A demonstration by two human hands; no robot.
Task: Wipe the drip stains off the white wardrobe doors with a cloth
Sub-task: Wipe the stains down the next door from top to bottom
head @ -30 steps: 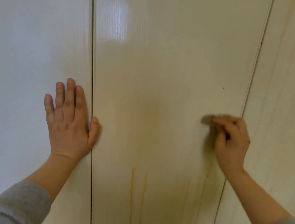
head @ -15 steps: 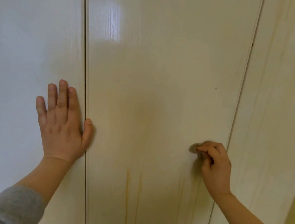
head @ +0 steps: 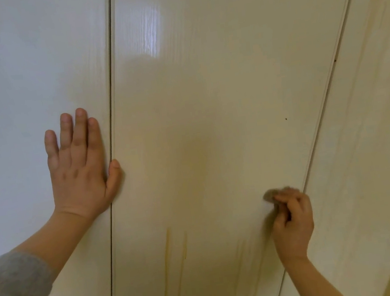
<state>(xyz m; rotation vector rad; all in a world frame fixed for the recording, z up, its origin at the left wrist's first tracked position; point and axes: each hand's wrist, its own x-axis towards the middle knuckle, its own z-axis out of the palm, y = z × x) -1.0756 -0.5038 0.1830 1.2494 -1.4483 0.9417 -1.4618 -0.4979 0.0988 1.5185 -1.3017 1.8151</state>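
- Wardrobe doors (head: 206, 96) fill the view as 3 shiny white panels. The grip works on the middle one, close to its right edge.
- Left hand (head: 79, 169) lies flat with straight fingers on the left panel, far to the left of the grip and a bit higher. It holds nothing.
- Right hand (head: 292, 224) has curled fingers that pinch the cloth and push it on the door.
- Drip stains (head: 169, 251) are 2 orange lines that run down, below and left of the grip. Fainter lines sit just under it. I think the wiping is going on but is not done.
- Cloth (head: 269, 196) is a small grey wad at the top of the grip, touching the door.
- Next, I think the grip must slide down and left onto the orange lines and rub hard.
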